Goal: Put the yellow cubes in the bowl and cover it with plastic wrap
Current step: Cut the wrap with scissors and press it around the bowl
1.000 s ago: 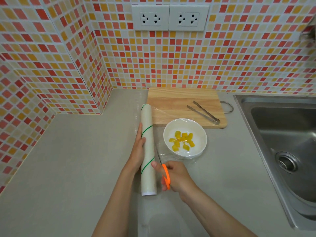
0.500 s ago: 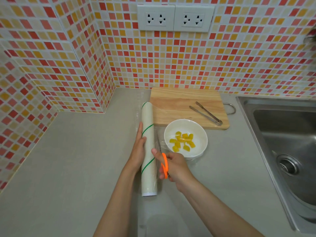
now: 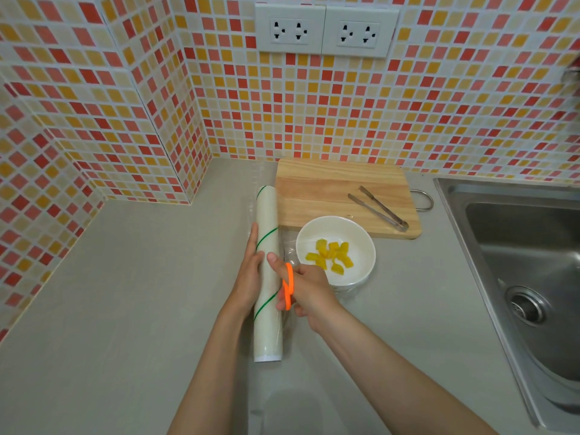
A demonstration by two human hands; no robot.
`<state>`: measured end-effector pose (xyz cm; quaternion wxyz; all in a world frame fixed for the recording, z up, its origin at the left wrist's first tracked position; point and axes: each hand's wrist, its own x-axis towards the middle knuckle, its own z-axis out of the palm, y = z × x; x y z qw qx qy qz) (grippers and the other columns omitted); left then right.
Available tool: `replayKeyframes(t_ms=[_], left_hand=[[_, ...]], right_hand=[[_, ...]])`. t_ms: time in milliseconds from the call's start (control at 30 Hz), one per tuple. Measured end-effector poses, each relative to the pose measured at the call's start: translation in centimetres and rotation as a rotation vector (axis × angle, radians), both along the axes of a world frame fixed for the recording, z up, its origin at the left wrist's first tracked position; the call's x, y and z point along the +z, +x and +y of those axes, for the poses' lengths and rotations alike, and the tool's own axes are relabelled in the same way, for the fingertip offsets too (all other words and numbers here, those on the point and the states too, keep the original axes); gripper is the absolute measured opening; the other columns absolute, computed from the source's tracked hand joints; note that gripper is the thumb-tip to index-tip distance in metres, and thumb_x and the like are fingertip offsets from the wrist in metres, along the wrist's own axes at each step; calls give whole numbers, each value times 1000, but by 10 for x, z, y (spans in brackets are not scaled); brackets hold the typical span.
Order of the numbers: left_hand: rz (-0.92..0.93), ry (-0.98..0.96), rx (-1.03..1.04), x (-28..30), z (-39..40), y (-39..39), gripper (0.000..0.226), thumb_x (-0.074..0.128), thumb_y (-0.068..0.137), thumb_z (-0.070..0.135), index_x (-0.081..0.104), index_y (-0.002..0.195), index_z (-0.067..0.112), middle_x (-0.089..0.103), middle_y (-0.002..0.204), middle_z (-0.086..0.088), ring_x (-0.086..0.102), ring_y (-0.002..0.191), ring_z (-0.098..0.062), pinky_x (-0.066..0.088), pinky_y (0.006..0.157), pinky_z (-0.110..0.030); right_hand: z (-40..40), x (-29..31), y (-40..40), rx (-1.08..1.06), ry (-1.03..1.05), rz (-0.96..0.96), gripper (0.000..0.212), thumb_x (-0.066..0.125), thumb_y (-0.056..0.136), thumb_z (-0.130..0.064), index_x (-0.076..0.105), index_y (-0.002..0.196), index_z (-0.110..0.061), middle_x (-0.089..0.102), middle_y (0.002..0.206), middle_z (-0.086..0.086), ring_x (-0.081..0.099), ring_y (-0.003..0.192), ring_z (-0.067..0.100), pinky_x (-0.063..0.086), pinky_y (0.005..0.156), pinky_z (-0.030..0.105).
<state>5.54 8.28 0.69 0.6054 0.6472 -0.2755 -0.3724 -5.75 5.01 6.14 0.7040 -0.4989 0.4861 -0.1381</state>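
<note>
A white bowl (image 3: 361, 246) holds several yellow cubes (image 3: 331, 257) and stands on the grey counter in front of the cutting board. Clear plastic wrap lies stretched over the bowl and runs left to the roll (image 3: 267, 277), which has green stripes and lies lengthwise on the counter. My left hand (image 3: 249, 277) rests flat along the roll's left side and holds it down. My right hand (image 3: 306, 287) grips orange-handled scissors (image 3: 288, 285) between the roll and the bowl; the blades are hidden behind the hand and the film.
A wooden cutting board (image 3: 329, 189) sits behind the bowl with metal tongs (image 3: 378, 208) on it. A steel sink (image 3: 527, 262) fills the right side. Tiled walls close the back and left, with two sockets (image 3: 326, 31) above.
My right hand with the scissors has moved forward along the roll, from near its front end up toward the bowl's left side. The left hand has stayed on the roll.
</note>
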Motion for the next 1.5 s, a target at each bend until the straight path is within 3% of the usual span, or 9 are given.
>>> replayKeyframes(t_ms=[167,300,400,667,800,933,1033,1200,1500], left_hand=[[78,-19,-8,-2,1,6,58,23,97,7,16,146,37,30,153,-16,49,120,-44,38,105,-54],[14,-46,-22,-3,6,9,59,21,97,2,13,148,31,40,145,-6,60,103,-16,50,85,-20],[7,-49,-22,-2,8,12,59,21,96,1,11,148,26,35,149,-5,52,120,-22,45,90,-18],[-13,-45,-56,0,18,18,57,22,96,-1,11,148,22,32,132,26,48,104,26,38,82,2],[71,-96,-35,2,23,22,57,28,95,9,16,143,38,40,146,-2,55,116,-23,50,90,-32],[103,-81,-1,7,25,22,57,25,96,7,22,133,50,34,151,-18,33,130,-55,29,105,-64],[105,-96,0,10,27,21,58,26,96,8,25,129,54,36,149,-22,46,118,-51,41,92,-59],[224,-141,-48,7,33,24,55,37,90,20,27,131,57,65,110,-7,58,49,-24,52,47,-30],[217,-129,-71,7,43,29,56,29,97,14,26,135,54,70,76,-7,56,48,-25,50,45,-31]], right_hand=[[-6,2,8,-24,4,1,48,71,72,-52,46,55,-14,53,47,5,53,30,12,23,29,11],[-8,3,17,-62,9,3,49,72,69,-55,49,57,-13,54,41,3,54,31,13,22,29,11],[-12,4,24,-67,2,12,51,73,68,-56,49,55,-13,54,42,4,54,32,14,23,29,12],[-26,10,39,-9,62,35,52,72,65,-60,54,68,-11,55,35,2,54,32,13,23,30,11],[-33,12,47,25,111,54,53,71,64,-61,53,68,-12,56,41,3,54,31,11,23,31,10],[-37,11,54,13,99,60,51,71,65,-61,53,70,-14,56,53,4,55,32,11,24,30,10],[-41,12,59,30,116,42,51,70,66,-61,52,70,-14,55,52,6,55,31,13,22,30,10],[-52,13,67,42,95,49,49,69,68,-60,52,69,-14,54,55,5,52,31,9,22,30,10],[-67,16,80,99,176,43,52,63,70,-66,45,69,-17,49,52,2,48,31,8,19,29,12]])
